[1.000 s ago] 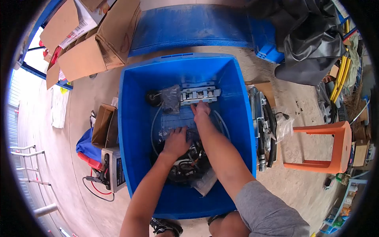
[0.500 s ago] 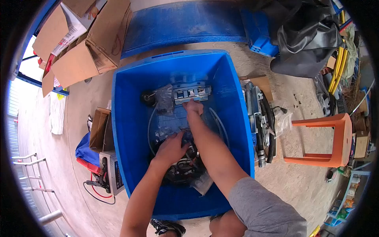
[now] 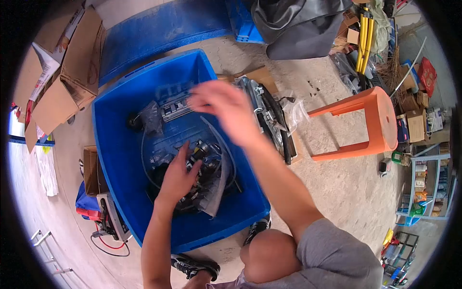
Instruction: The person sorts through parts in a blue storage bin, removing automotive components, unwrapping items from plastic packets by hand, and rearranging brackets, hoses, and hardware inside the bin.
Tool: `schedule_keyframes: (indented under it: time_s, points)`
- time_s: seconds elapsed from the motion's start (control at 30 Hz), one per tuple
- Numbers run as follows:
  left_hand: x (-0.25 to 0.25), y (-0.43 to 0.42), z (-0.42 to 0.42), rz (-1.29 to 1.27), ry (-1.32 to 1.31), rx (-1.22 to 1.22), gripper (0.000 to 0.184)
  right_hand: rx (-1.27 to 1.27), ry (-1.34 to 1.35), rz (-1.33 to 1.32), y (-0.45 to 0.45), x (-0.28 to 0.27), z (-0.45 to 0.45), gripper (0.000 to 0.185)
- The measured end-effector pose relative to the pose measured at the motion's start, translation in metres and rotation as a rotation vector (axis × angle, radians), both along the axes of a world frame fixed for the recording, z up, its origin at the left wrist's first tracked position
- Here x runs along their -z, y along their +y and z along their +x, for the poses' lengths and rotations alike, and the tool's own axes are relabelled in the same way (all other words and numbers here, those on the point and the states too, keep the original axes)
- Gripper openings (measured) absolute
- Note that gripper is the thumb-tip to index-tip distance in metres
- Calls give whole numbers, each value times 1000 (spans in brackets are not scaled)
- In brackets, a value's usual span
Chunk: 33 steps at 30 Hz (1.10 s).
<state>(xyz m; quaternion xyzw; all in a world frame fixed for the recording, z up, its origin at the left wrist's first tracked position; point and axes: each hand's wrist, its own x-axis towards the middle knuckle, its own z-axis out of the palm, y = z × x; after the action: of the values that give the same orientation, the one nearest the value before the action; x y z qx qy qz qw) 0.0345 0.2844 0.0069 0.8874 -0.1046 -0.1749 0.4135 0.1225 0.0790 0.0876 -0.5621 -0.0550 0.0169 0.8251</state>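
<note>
One loose heap of dark and metallic parts (image 3: 196,189) lies on the floor of a blue bin (image 3: 113,149), toward its near side, with a clear plastic bag (image 3: 211,198) on its right. The left hand (image 3: 177,179) is over the heap's left part, thumb and fingers spread, a metal fitting (image 3: 200,149) just beside the fingertips; whether they touch it I cannot tell. The right hand (image 3: 224,107), blurred, is raised over the bin's far right rim; I cannot tell whether it pinches anything. At the far side of the bin, metal rails (image 3: 174,110) lie to the right of a bagged item (image 3: 152,120). Outside, metal hardware and black hoses (image 3: 272,113) lie right of the bin, with an orange stool (image 3: 383,120) farther right. Cardboard boxes (image 3: 57,103) stand far left, and a boxy machine (image 3: 114,219) with red and black cables sits near left.
</note>
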Motion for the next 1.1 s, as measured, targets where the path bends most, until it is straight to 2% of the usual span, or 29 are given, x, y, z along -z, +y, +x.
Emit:
schedule_keyframes:
  time_s: [0.03,0.1,0.13,0.17,0.2,0.3,0.47,0.53,0.67,0.73,0.83,0.87,0.9,0.97,1.0,1.07,1.1]
  points:
    - [-11,-13,1,-127,-13,-32,60,79,-94,-3,-37,11,-13,21]
    - [-38,-43,1,-368,21,-67,54,372,159,-219,-105,46,-37,21]
    - [-47,-57,-1,-362,13,-63,54,431,301,-544,-138,82,-47,25]
    - [-54,-71,-4,-460,28,-71,53,558,373,-1194,-146,87,-69,28]
    - [-59,-86,-6,-558,44,-79,51,535,357,-1312,-165,132,-84,27]
    - [-57,-124,-20,-659,59,-91,47,592,307,-1439,-165,171,-112,22]
    - [-51,-151,-34,-556,-137,-198,29,617,132,-1573,-178,204,-111,19]
    - [-41,-151,-34,-606,-167,-256,24,557,213,-1582,-177,189,-108,15]
    - [-43,-141,-28,-646,-43,-281,24,728,-32,-1525,-165,155,-113,16]
    - [-42,-138,-26,-633,-43,-232,26,699,-65,-1500,-158,133,-116,17]
    - [-47,-135,-25,-666,-24,-231,30,808,-2,-1255,-129,81,-122,17]
    - [-52,-135,-25,-688,-27,-230,33,809,-3,-1255,-120,62,-123,17]
    - [-57,-133,-25,-689,-27,-228,33,825,-11,-1085,-111,43,-123,15]
    - [-69,-126,-22,-560,-286,-151,46,802,-44,-695,-92,10,-124,12]
    - [-80,-121,-21,-559,-286,-145,46,808,-43,-694,-78,-8,-127,12]
    - [-104,-105,-18,-385,-475,-77,62,551,74,-327,-51,-34,-128,13]
    - [-110,-94,-15,-326,-526,-88,70,468,76,-312,-40,-34,-126,14]
